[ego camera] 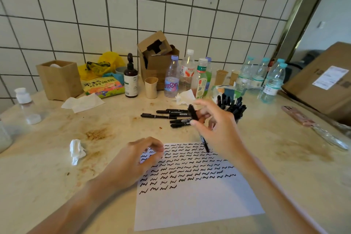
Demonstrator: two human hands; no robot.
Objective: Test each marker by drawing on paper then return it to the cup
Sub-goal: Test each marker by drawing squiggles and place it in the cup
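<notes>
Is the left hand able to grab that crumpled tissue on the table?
Probably yes. The left hand holds nothing and rests on the paper; bare table lies between it and the crumpled tissue.

Stained counter (57, 157) against a tiled wall (133, 5): crumpled tissue (77, 151), wooden box (59, 79), brown pump bottle (130, 80), open cardboard box (157, 57), paper cups (221, 77). Plastic water bottles (273, 81) stand at right, beside a large carton (322, 80). A phone case (298, 116) lies near the carton.
</notes>
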